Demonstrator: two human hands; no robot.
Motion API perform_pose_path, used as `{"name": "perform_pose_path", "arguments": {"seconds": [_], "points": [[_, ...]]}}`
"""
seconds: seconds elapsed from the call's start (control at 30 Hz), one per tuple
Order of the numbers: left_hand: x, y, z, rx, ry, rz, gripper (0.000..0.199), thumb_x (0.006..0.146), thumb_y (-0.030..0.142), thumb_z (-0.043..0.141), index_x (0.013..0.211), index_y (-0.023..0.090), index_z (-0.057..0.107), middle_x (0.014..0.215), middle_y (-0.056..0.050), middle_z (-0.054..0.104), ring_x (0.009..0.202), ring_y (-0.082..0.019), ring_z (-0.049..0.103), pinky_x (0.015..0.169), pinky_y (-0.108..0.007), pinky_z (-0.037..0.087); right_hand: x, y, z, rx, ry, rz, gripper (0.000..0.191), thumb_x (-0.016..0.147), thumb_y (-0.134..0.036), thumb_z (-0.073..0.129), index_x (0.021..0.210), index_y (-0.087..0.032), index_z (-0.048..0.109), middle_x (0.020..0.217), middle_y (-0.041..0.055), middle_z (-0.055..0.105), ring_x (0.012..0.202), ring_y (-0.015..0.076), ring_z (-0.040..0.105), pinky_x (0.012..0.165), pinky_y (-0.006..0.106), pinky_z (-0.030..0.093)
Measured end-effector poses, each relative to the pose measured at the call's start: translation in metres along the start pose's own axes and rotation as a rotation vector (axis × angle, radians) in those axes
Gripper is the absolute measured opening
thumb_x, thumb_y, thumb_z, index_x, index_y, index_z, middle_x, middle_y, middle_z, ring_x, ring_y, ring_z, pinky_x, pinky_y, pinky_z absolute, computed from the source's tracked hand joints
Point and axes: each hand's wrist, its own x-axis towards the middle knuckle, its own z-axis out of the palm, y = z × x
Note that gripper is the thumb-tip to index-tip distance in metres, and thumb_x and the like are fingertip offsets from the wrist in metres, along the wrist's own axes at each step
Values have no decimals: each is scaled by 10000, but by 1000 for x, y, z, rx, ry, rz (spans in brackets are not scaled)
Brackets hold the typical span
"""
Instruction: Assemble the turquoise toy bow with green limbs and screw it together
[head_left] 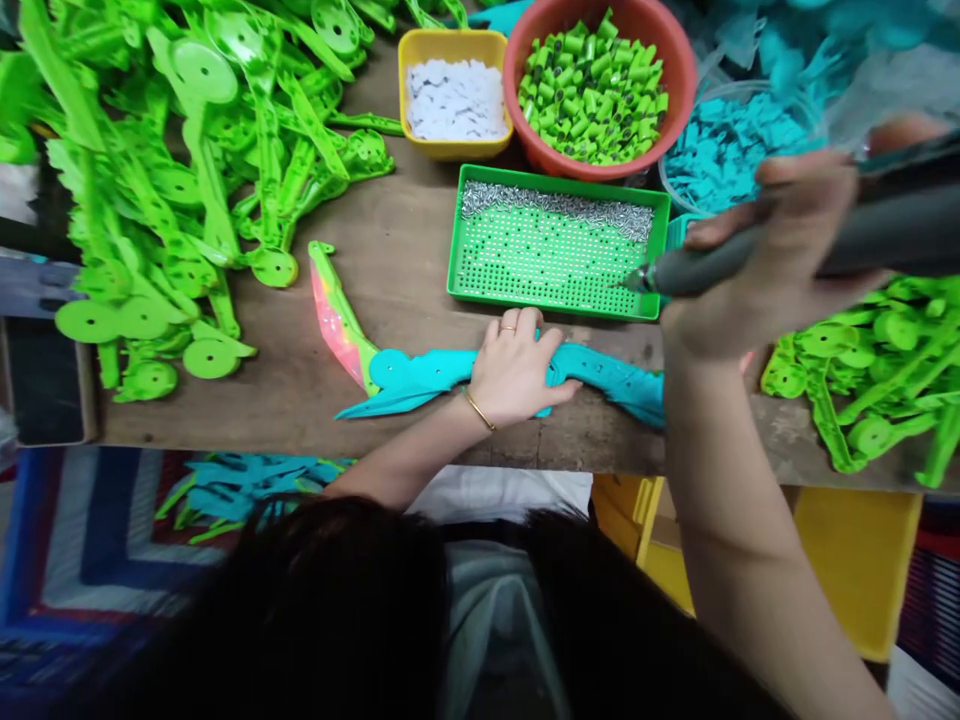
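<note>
My left hand (514,375) lies over the middle of a long blue plastic toy piece (424,380), fingers over its far edge and thumb to the right, gripping it against the table. A green curved arm (341,320) with a pink-red translucent part joins the toy piece's left end. My right hand (780,250) is closed around a dark electric screwdriver (712,262). The screwdriver's tip points left, over the right side of a green perforated tray (525,290). Small silver screws (559,205) lie along the tray's far side. Whether a screw sits on the tip is too small to tell.
Piles of green plastic parts lie left (202,210) and right (885,370). Behind the tray stand a yellow bowl (457,148) of white pieces, a red bowl (600,165) of green cylinders and a tub of blue pieces (742,140). A phone (49,380) lies at left.
</note>
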Motion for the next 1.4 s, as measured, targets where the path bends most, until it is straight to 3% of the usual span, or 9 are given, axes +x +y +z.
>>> {"name": "perform_pose_path", "arguments": {"seconds": [0.13,0.23,0.57,0.77,0.87,1.0,1.13,1.3,1.4], "points": [[-1,0,0,-24,11,8,470,791,552,629,1173,280,614,1130,-98,508,1077,-293,445,878,-406,362,-21,-39,-28,38,-189,56,212,816,-254,663,1023,-265,621,781,-65,673,418,53,521,365,200,388],[-1,1,0,-26,19,4,476,779,552,646,1167,277,623,1128,-101,505,1076,-292,442,889,-409,357,-40,-45,-46,-23,-302,106,305,800,-323,694,1080,-305,574,841,-73,682,446,70,552,408,234,467],[0,2,2,-30,8,-13,486,778,550,644,1166,259,624,1124,-107,517,1071,-297,447,877,-412,350,-49,-33,-48,-26,-387,127,330,817,-347,676,1128,-353,565,795,-84,603,472,50,512,443,208,480],[-1,1,3,-49,31,-11,502,768,562,655,1172,265,627,1124,-103,518,1077,-299,446,879,-417,350,-44,-41,-47,-50,-301,114,354,794,-432,692,1104,-336,551,861,-61,587,479,56,516,438,234,476],[-1,1,4,-53,29,-15,500,773,552,654,1175,258,628,1122,-106,518,1075,-302,445,880,-421,351,-44,-41,-48,-25,-339,104,345,808,-417,682,1118,-351,546,864,-69,594,478,55,524,441,234,471],[-1,2,4,-63,19,-20,492,780,557,643,1164,250,632,1121,-108,518,1071,-304,445,885,-426,350,-51,-33,-54,-19,-411,133,310,809,-344,686,1094,-331,565,779,-67,588,477,64,518,442,230,455],[-1,2,3,-56,28,-16,487,779,551,644,1167,257,629,1124,-106,524,1070,-301,451,873,-423,351,-60,-28,-61,-88,-414,162,271,795,-390,697,1034,-318,593,679,-64,530,462,88,495,444,263,448],[-1,1,2,-52,21,-14,474,782,559,634,1145,253,638,1116,-105,528,1062,-299,457,862,-422,354,-41,-30,-39,-30,-444,125,385,792,-315,719,1156,-304,595,810,-57,664,466,57,533,409,213,446],[-1,1,4,-57,36,2,467,793,552,619,1152,255,642,1119,-110,529,1069,-304,457,866,-427,353,-18,-13,-8,26,-199,60,269,813,-326,700,1057,-250,614,767,-64,654,434,25,509,381,169,380]]}}
